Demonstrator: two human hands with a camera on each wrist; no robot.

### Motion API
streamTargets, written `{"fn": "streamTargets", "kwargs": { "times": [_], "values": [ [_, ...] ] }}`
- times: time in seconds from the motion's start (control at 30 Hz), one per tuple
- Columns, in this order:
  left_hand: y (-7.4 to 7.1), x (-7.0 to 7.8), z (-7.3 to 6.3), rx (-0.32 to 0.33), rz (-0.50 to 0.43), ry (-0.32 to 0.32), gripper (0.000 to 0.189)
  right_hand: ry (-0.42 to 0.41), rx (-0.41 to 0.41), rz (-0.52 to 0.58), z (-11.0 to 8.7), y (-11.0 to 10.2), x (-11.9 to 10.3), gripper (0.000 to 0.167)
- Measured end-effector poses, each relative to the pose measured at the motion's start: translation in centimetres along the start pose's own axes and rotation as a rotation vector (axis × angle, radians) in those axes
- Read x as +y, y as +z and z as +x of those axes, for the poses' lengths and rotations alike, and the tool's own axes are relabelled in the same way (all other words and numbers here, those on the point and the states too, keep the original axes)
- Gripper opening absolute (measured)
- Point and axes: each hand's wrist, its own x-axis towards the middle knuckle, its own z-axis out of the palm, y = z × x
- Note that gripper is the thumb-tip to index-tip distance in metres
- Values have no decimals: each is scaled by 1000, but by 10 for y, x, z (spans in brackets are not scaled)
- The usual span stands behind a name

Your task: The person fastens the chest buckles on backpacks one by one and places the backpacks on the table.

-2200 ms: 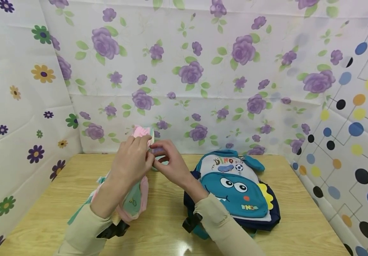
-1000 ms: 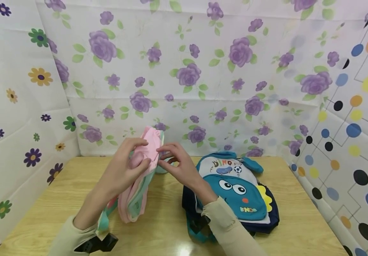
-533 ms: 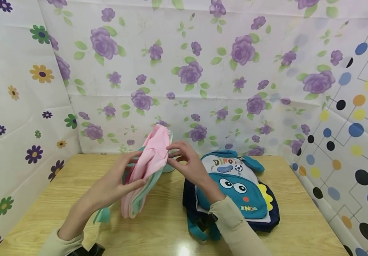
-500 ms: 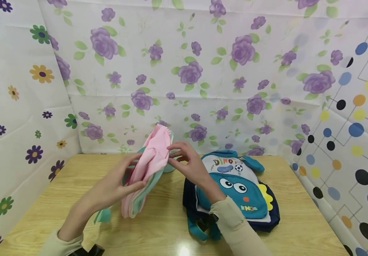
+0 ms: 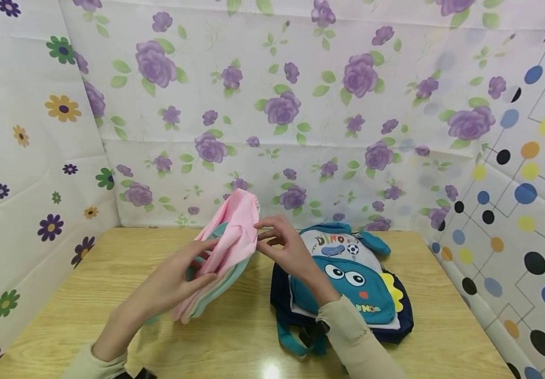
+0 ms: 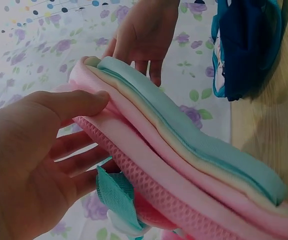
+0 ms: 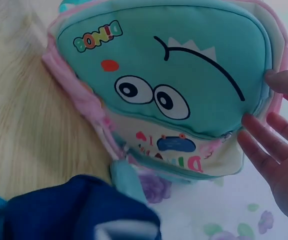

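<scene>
A small pink and mint-green backpack (image 5: 236, 239) is tipped up on its edge on the left part of the table, pink side panel uppermost. My left hand (image 5: 168, 279) grips its near left side; in the left wrist view the thumb lies over the pink padded edge (image 6: 134, 115) and the fingers reach behind the mesh back. At the far upper end, my right hand (image 5: 286, 250) touches the side with its fingertips. From the right wrist, fairly straight fingers (image 7: 264, 140) rest at the border of the mint front panel (image 7: 194, 30), which has a cartoon dinosaur face.
To the right lies a navy and teal backpack (image 5: 348, 295) with a dinosaur face, its straps (image 5: 296, 342) trailing toward me. The wooden table (image 5: 234, 352) is bordered by a flowered cloth (image 5: 263, 173) behind and patterned cloths at both sides.
My left hand has moved from the top of the pink backpack down to its left side. The backpack's upper end has swung right, turning its pink side upward, with my right hand following.
</scene>
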Motion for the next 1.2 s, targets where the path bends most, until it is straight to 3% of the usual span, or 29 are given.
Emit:
{"fn": "streamTargets", "kwargs": {
  "times": [0.2, 0.43, 0.77, 1.2],
  "values": [
    [9, -3, -2, -51, 10, -13, 61, 84, -38, -45, -9, 2, 8, 30],
    [17, -5, -4, -140, 66, -58, 62, 164, -85, -106, -16, 3, 45, 33],
    [26, -11, -7, -200, 151, -38, 56, 182, -211, -131, -22, -3, 64, 33],
    [38, -19, -11, -301, 158, -24, 51, 228, -384, -282, -27, -4, 72, 37]
  ]
}}
